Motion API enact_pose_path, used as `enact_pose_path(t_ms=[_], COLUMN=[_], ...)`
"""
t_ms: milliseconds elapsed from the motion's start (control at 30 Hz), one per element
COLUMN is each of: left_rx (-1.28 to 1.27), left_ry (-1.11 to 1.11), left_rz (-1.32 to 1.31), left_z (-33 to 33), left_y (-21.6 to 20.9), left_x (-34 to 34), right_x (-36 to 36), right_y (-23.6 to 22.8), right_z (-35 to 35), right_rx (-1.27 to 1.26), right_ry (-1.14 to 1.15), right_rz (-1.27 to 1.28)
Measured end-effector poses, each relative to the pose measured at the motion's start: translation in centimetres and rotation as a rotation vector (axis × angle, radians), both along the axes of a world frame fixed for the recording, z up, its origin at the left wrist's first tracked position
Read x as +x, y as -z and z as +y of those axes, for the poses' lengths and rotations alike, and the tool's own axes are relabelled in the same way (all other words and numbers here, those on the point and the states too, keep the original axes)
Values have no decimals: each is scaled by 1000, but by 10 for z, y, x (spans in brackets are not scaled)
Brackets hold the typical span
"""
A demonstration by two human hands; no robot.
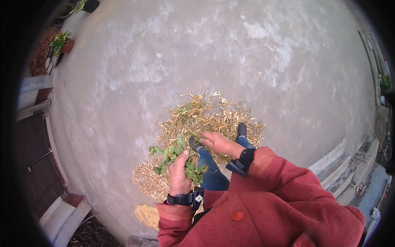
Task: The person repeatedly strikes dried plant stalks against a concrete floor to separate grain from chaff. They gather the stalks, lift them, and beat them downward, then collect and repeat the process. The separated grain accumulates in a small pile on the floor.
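My left hand (179, 176) is closed around a bunch of green, partly wilted leaves (169, 156), with the thumb on top. More leaves of the bunch hang to the right of that hand, in front of my trouser leg. Farther right, my right hand (220, 144) has its fingers pressed together on a thin green plant stem (195, 134). Both hands are above a spread of dry, pale-yellow pods and stalks (193, 113) on the ground. Wristbands with small dark devices sit on both wrists.
My shoes (242, 129) stand among the pods. A heap of split husks (152, 179) lies at left, and a small pile of yellow beans (147, 215) nearer me. Around the concrete floor (247, 53) are potted plants (61, 43), a dark door (39, 160) and right-hand steps (335, 168).
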State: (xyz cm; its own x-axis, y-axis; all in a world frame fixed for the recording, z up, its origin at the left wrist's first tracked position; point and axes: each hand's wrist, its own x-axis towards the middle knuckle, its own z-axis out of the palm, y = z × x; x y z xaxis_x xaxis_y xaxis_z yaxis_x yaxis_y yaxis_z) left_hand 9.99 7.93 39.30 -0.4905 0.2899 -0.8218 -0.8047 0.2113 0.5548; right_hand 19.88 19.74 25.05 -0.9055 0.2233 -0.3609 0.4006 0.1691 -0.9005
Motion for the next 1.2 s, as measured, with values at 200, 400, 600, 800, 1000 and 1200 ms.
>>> enact_pose_path(t_ms=[200,400,600,800,1000,1200], left_rx=[462,615,299,287,433,331], left_ry=[-111,-250,-203,45,223,260], left_rz=[396,464,415,332,149,198], left_z=[13,-15,3,26,31,19], left_y=[-69,-95,-50,-24,-27,-22], left_x=[-21,-76,-60,-48,-31,-32], right_x=[2,24,12,4,0,8], right_y=[-13,-28,-66,-100,-120,-127], right_z=[24,64,80,77,70,68], right_rx=[103,-156,-399,-456,-513,-838], right_ry=[68,272,329,229,63,207], right_rz=[62,-41,-59,20,7,72])
